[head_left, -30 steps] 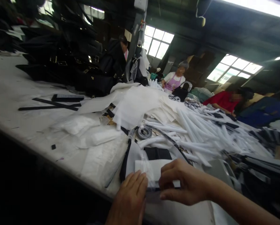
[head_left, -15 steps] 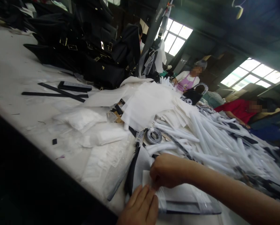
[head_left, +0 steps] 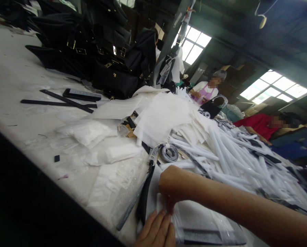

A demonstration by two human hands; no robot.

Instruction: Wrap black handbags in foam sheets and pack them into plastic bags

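A black handbag (head_left: 147,193) lies under my hands at the table's front edge, with white padding sheet (head_left: 194,214) and clear film over it. My left hand (head_left: 157,230) rests on the white sheet, its fingers stretched out and lying flat. Just above it my right hand (head_left: 170,183) is bent down with curled fingers against the sheet near the left fingertips; what they pinch, if anything, is hidden. The bag's strap (head_left: 155,154), wrapped in clear plastic, runs up from its side. Beyond it sits a coiled strap (head_left: 168,153) in plastic.
White foam tubes (head_left: 230,154) lie heaped to the right, and white sheets (head_left: 160,115) are stacked ahead. Packs of white plastic bags (head_left: 91,132) and black strips (head_left: 66,101) lie left. Black handbags (head_left: 99,65) are piled behind. Two co-workers (head_left: 206,89) (head_left: 258,123) are across the table.
My right hand has shifted slightly left and bends further down toward the sheet. My left hand has moved a little lower in view and stays flat. The view has tilted slightly.
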